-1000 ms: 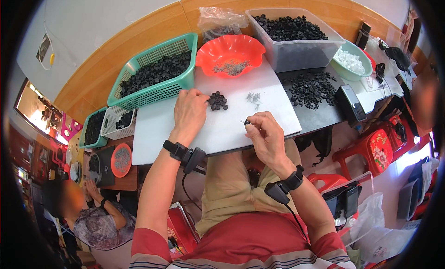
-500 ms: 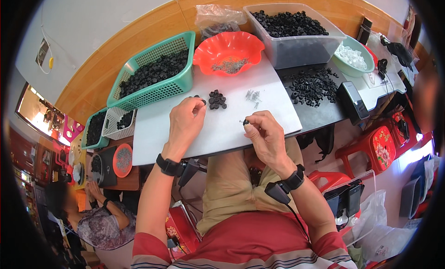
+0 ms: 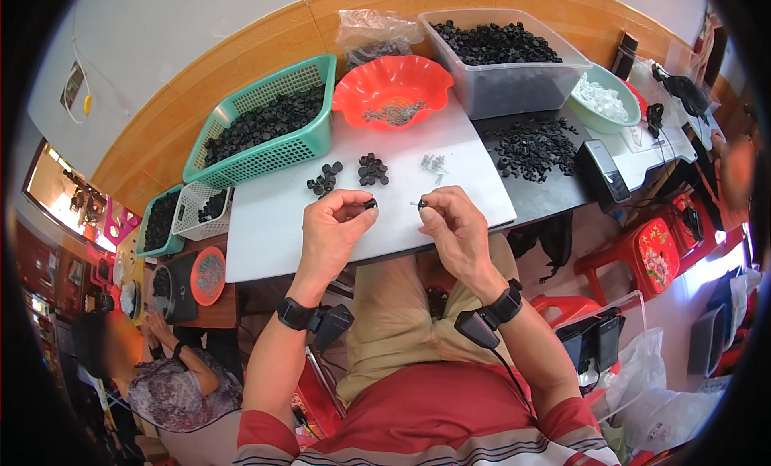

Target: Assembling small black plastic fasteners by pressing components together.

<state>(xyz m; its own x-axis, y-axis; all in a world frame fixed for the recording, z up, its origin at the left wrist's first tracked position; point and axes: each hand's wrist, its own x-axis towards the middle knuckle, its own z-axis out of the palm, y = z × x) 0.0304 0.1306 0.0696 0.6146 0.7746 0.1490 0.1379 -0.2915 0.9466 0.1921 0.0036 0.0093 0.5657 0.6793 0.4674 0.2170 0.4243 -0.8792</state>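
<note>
Seen from the head view, a large green basket [image 3: 283,155] and a translucent bin [image 3: 514,95] both hold masses of small black parts; between them, a scalloped red bowl [image 3: 393,74] contains thin grey pins. At far right, a pale green bowl [image 3: 600,124] carries whitish translucent pieces. At left, a white basket [image 3: 191,225] and a small green basket [image 3: 160,247] contain further black parts, and a red dish [image 3: 197,291] holds grey pins. The left hand [image 3: 333,231], wrist on the near side, has thumb and index finger closed on a black cap [image 3: 370,203] above the white board [image 3: 265,245]. The right hand [image 3: 458,231] faces it, its thumb and fingertips pinching a black piece [image 3: 422,204] from which a thin pin [image 3: 414,203] projects leftward. The two held pieces are near each other but apart, just nearer the person than two black clusters [image 3: 372,169] and some loose pins [image 3: 434,165].
</note>
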